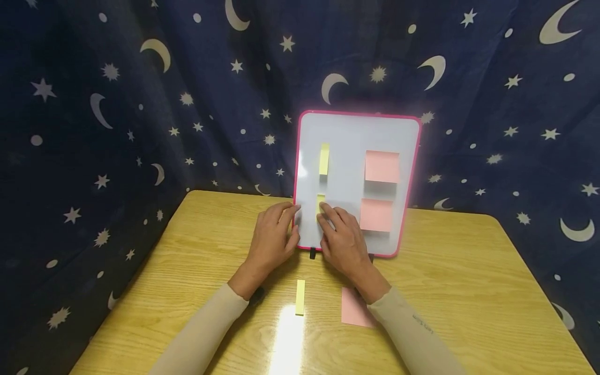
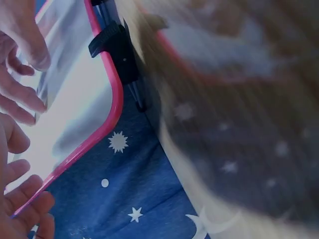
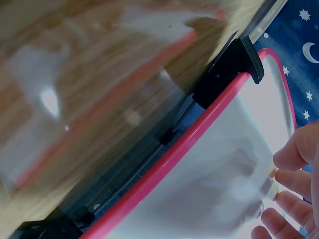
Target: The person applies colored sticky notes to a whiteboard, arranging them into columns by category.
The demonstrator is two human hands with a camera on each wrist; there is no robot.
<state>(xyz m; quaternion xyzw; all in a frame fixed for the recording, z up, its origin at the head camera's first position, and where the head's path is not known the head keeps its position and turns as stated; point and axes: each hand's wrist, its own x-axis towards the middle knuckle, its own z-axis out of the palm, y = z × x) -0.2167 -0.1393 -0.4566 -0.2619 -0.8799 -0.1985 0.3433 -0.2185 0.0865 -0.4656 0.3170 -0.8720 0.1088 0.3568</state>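
Observation:
A whiteboard with a pink frame stands upright on the table. The fingertips of my right hand press on a narrow yellow sticky note low on the board's left side, partly covering it. Above that note is another yellow strip. My left hand is at the board's left edge, fingers loosely bent and holding nothing. Two pink sticky notes, an upper one and a lower one, are on the board's right half. In the right wrist view, the right hand's fingers reach the white surface.
Closer to me on the table lie a yellow strip and a pink note, the latter partly under my right wrist. Black stand clips grip the board's bottom edge. A dark blue star-and-moon curtain hangs behind.

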